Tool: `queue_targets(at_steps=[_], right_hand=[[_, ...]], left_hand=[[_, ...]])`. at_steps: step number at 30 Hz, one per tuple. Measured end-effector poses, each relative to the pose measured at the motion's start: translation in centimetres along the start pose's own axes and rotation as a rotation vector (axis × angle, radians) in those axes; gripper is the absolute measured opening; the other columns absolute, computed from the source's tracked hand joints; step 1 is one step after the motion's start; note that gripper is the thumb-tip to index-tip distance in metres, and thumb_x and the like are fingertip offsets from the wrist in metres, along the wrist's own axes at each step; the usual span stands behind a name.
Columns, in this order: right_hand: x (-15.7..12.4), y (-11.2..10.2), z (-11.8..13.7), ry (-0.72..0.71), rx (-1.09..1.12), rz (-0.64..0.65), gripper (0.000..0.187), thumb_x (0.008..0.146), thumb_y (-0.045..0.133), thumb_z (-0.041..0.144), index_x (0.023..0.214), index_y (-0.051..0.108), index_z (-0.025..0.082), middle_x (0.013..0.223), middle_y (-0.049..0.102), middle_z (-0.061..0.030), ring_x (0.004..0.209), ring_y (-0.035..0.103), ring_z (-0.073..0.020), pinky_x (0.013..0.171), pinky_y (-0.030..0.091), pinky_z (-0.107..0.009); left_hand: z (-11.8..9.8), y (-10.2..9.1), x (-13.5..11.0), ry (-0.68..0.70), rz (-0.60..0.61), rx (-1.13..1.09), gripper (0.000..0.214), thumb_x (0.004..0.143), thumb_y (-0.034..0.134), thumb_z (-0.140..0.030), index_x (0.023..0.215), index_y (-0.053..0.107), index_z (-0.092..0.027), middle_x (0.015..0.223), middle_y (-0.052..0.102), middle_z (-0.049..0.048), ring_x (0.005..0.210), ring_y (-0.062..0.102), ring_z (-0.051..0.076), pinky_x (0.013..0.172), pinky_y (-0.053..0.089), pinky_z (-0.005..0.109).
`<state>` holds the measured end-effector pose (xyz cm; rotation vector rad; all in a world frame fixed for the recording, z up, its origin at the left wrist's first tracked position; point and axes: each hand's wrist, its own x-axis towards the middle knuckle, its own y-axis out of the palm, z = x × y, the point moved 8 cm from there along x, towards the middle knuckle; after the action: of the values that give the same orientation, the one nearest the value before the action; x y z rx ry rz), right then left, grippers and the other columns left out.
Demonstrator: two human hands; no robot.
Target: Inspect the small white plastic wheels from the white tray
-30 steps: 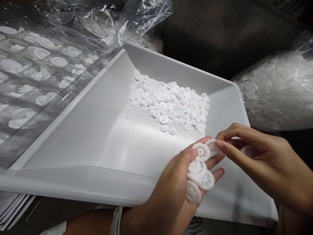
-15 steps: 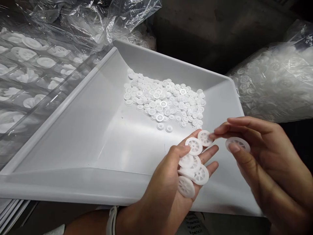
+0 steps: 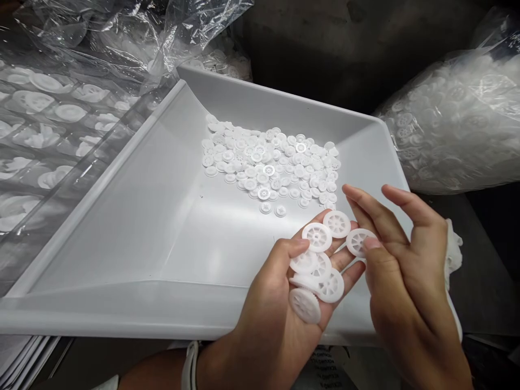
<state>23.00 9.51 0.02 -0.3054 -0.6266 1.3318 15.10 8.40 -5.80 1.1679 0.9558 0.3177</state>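
Observation:
Several white plastic gear wheels point(image 3: 316, 237) with spoked centres lie across the palm and fingers of my left hand point(image 3: 280, 303), its thumb resting on one of them. My right hand point(image 3: 400, 260) is close on the right, its thumb pressing one more gear wheel point(image 3: 359, 242) beside the left fingertips. The index and another finger of that hand stretch away from the wheel. Both hands are over the near right part of a light grey plastic tray point(image 3: 134, 216). Many small white wheels point(image 3: 268, 169) are piled at the tray's far side.
A clear divided tray point(image 3: 60, 146) with white parts in its compartments stands at the left. Behind it is crumpled clear plastic point(image 3: 134, 38). A bulging clear bag point(image 3: 463, 119) of white wheels sits at the right. Stacked sheets point(image 3: 24, 360) show at the lower left.
My right hand has moved left, bringing its gear wheel to the left fingertips, and its fingers have spread. The left hand still holds its wheels. The view has shifted slightly.

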Motion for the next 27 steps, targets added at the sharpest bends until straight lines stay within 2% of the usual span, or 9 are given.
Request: queue_targets(at_steps=[2,6,9,12,17,20,24,27], right_hand=[[0.0,-0.4,-0.6,0.02,0.042,-0.002,0.038,0.096,0.041,0.012,0.131,0.035,0.025,0.14,0.05,-0.0083,0.135,0.042,-0.0205,0.112,0.042,-0.042],[-0.4,-1.2,-1.3,-0.019,0.015,0.045,0.033,0.097,0.045,0.02,0.129,0.042,0.028,0.144,0.044,-0.004,0.137,0.038,-0.0188,0.112,0.041,-0.036],[-0.8,-1.8,-1.6,-0.05,0.006,0.106,0.041,0.093,0.056,0.025,0.132,0.043,0.03,0.145,0.041,-0.0021,0.138,0.035,-0.0208,0.113,0.039,-0.035],[-0.9,-2.3,-2.2,-0.027,-0.034,0.114,0.048,0.089,0.065,0.028,0.133,0.046,0.031,0.141,0.044,-0.0027,0.135,0.04,-0.0231,0.112,0.04,-0.038],[-0.8,-2.4,-2.9,0.023,-0.023,0.111,0.029,0.089,0.064,0.029,0.118,0.058,0.029,0.131,0.051,-0.002,0.129,0.045,-0.0223,0.108,0.043,-0.037],[-0.7,-2.4,-3.0,-0.005,-0.045,0.104,0.026,0.089,0.065,0.029,0.114,0.059,0.03,0.131,0.052,-0.0008,0.126,0.047,-0.0202,0.108,0.043,-0.033],[-0.5,-2.8,-2.5,-0.084,-0.06,0.1,0.032,0.088,0.067,0.029,0.118,0.058,0.03,0.133,0.05,-0.0007,0.127,0.047,-0.0187,0.106,0.043,-0.026],[-0.3,-3.0,-1.8,-0.135,-0.081,0.136,0.036,0.089,0.066,0.028,0.123,0.056,0.03,0.133,0.05,-0.0001,0.128,0.046,-0.0171,0.106,0.041,-0.022]], left_hand=[[0.0,0.0,-0.2,-0.004,0.009,0.008,0.05,0.09,0.039,-0.02,0.139,0.046,-0.012,0.121,0.069,0.0097,0.114,0.064,0.02,0.097,0.053,0.029],[0.0,0.5,-0.1,0.01,0.016,0.011,0.045,0.09,0.037,-0.016,0.13,0.056,-0.01,0.118,0.071,0.0106,0.108,0.067,0.021,0.1,0.051,0.032],[-0.2,0.9,0.1,0.035,-0.042,0.019,0.041,0.09,0.037,-0.014,0.122,0.062,-0.009,0.112,0.073,0.0103,0.099,0.071,0.021,0.098,0.053,0.034],[-0.4,1.1,0.1,0.04,-0.081,0.008,0.039,0.09,0.036,-0.012,0.115,0.066,-0.007,0.106,0.075,0.0101,0.091,0.073,0.019,0.092,0.056,0.032],[-0.4,0.8,-0.1,0.05,-0.058,-0.004,0.039,0.09,0.035,-0.012,0.105,0.071,-0.01,0.108,0.074,0.0092,0.087,0.073,0.017,0.083,0.059,0.028],[-0.5,0.5,-0.2,0.066,-0.051,-0.018,0.038,0.089,0.037,-0.012,0.102,0.073,-0.009,0.109,0.074,0.0104,0.091,0.072,0.018,0.082,0.058,0.027],[-0.3,0.2,-0.1,0.027,-0.097,0.016,0.037,0.088,0.04,-0.013,0.108,0.07,-0.008,0.108,0.073,0.0127,0.091,0.072,0.018,0.088,0.057,0.03],[-0.3,0.3,-0.1,0.021,-0.088,0.044,0.038,0.088,0.04,-0.014,0.113,0.069,-0.009,0.107,0.073,0.0127,0.091,0.071,0.017,0.092,0.054,0.031]])
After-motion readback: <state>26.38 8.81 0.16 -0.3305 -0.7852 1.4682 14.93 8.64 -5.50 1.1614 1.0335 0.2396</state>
